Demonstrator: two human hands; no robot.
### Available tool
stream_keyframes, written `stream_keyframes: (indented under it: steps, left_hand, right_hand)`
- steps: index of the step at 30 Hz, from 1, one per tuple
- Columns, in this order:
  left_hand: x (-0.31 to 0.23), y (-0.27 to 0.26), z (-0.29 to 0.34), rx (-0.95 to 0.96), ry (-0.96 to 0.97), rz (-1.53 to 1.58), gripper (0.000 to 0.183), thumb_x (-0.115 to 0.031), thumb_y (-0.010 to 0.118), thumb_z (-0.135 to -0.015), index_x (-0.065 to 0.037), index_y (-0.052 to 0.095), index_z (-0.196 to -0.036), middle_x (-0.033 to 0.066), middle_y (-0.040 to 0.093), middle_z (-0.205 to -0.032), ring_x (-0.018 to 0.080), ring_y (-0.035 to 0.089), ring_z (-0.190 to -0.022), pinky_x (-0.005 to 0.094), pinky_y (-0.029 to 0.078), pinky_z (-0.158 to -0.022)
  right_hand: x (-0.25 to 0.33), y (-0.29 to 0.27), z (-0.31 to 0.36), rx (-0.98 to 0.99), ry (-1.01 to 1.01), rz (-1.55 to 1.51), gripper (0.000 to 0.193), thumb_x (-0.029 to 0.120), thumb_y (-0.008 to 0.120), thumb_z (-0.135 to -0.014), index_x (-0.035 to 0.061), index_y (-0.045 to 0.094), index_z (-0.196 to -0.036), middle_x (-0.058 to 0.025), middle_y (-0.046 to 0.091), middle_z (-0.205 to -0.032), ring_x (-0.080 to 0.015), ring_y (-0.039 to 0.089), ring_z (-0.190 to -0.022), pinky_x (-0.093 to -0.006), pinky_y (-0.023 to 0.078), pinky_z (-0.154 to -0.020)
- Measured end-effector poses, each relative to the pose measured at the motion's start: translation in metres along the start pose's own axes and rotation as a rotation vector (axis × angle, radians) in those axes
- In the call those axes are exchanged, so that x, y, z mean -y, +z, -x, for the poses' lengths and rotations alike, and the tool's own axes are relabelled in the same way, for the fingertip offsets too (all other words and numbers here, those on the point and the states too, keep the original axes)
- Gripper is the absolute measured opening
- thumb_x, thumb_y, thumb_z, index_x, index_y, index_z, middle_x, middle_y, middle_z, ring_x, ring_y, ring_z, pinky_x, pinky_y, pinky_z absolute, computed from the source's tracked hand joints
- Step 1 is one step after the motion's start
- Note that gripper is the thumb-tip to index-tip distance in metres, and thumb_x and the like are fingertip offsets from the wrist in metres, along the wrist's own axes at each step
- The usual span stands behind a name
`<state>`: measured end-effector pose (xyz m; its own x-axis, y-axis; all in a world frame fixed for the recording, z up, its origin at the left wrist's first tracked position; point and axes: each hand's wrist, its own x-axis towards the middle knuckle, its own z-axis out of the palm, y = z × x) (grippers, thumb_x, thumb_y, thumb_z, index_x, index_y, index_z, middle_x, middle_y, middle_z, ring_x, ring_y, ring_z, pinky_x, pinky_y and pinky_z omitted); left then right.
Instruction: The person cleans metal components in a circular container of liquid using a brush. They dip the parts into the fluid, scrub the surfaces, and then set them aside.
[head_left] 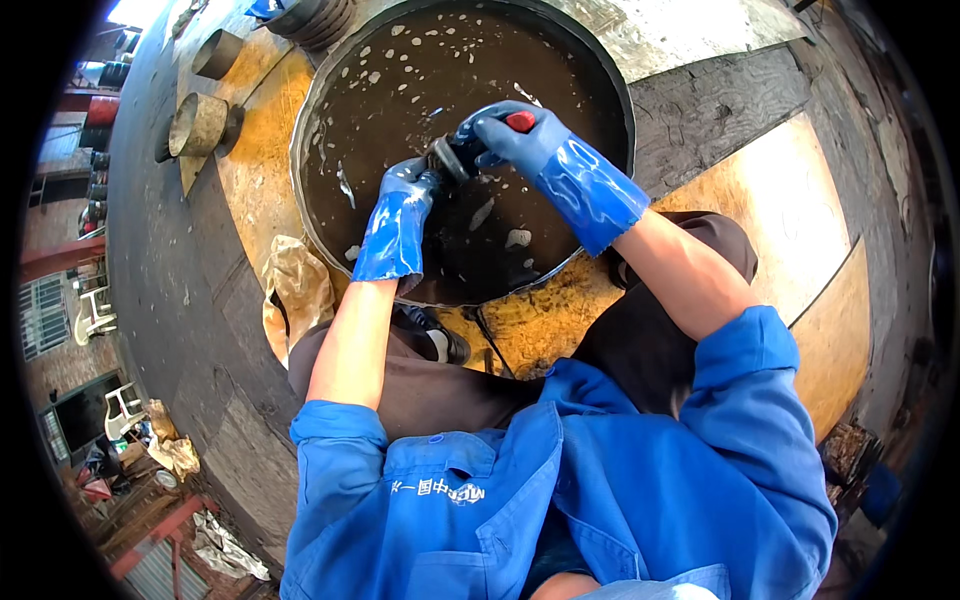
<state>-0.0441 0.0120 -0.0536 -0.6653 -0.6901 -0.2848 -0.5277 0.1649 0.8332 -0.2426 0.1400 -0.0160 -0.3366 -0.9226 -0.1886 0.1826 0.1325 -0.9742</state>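
1. Holding a dark metal part (450,161) over the round tub (297,150), our left hand (408,180) has its fingers clamped on it.
2. Our right hand (507,139) curls tightly around a red handle (520,121).
3. The part lies between our hands, the left one nearer; its long axis we cannot make out.

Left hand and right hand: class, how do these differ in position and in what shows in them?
The right hand sits higher in the picture than the left hand. A red piece shows in the right hand; none shows in the left hand. Both wear blue gloves and are at a dark object.
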Motion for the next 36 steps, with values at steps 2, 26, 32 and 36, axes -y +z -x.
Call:
stream_keyframes:
  steps: [2, 26, 32, 36]
  left_hand:
    - [0.026, 0.003, -0.007, -0.019, -0.004, 0.217, 0.019, -0.009, 0.065, -0.097, -0.002, 0.077, -0.112, 0.0002, 0.073, -0.095, 0.0113, 0.062, -0.086, 0.0284, 0.051, -0.079]
    - [-0.014, -0.013, -0.003, 0.027, -0.297, 0.155, 0.041, -0.034, 0.065, -0.103, 0.001, 0.073, -0.122, 0.0065, 0.075, -0.106, 0.013, 0.063, -0.096, 0.0309, 0.05, -0.091]
    - [-0.039, -0.01, 0.018, -0.023, -0.287, 0.254, 0.037, -0.033, 0.064, -0.101, -0.002, 0.076, -0.117, 0.0027, 0.073, -0.099, 0.0131, 0.061, -0.091, 0.0303, 0.049, -0.086]
    - [-0.009, -0.004, 0.004, -0.094, -0.255, 0.14, 0.031, -0.026, 0.062, -0.102, -0.001, 0.076, -0.111, 0.0053, 0.073, -0.093, 0.0144, 0.062, -0.082, 0.0303, 0.05, -0.078]
  right_hand:
    - [0.003, 0.01, 0.004, 0.059, 0.09, 0.069, 0.024, 0.021, 0.064, -0.1, 0.0042, 0.076, -0.112, -0.0065, 0.077, -0.099, -0.014, 0.073, -0.085, -0.0298, 0.061, -0.08]
    - [0.013, -0.003, 0.005, 0.055, 0.087, 0.502, 0.022, 0.023, 0.065, -0.097, 0.0087, 0.079, -0.107, -0.0033, 0.078, -0.097, -0.0101, 0.071, -0.083, -0.0287, 0.058, -0.08]
    - [0.021, -0.005, 0.005, -0.03, 0.134, 0.155, 0.023, 0.021, 0.063, -0.099, 0.0067, 0.077, -0.111, -0.0047, 0.078, -0.098, -0.0134, 0.074, -0.082, -0.0282, 0.06, -0.077]
    - [0.005, 0.009, 0.012, -0.118, 0.05, -0.12, 0.025, 0.02, 0.063, -0.101, 0.0036, 0.074, -0.116, -0.0072, 0.077, -0.1, -0.0152, 0.074, -0.082, -0.0288, 0.061, -0.077]
